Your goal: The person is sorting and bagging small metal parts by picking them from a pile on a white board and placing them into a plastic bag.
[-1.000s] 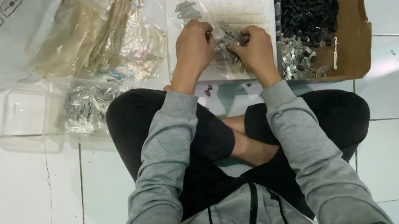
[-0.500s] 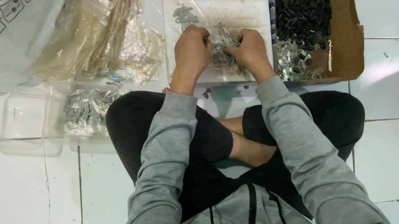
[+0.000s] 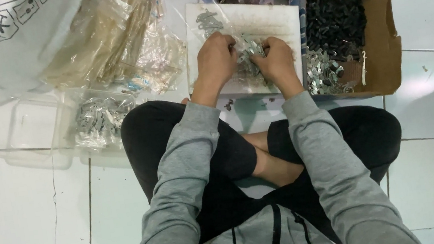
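Small clear bag (image 3: 248,55) of metal clips sits on the white board (image 3: 271,21) — left hand (image 3: 215,60) and right hand (image 3: 278,61) both pinched tight on it, brown cardboard box (image 3: 382,30) just right.

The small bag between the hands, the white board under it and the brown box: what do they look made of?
Small bag, held by left hand and right hand: thin clear plastic film, glossy and crinkled, with shiny silver bits inside that look like metal. White board: matte, scuffed, likely plastic or painted wood; hard to say. Brown box: corrugated cardboard, dull with raw flap edges.
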